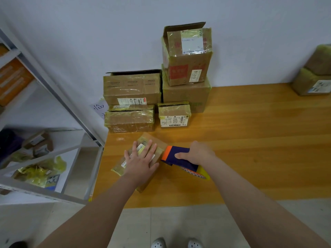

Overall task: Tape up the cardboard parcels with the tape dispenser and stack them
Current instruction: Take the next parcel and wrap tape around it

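Cardboard parcel (158,143) under flat left hand (141,161)

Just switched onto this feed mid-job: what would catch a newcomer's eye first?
Near the front of the table, the left hand presses flat on a small parcel, while the right hand grips the blue-and-orange tape dispenser right beside it. Behind them, taped boxes are piled against the wall, the top box with a flap open.
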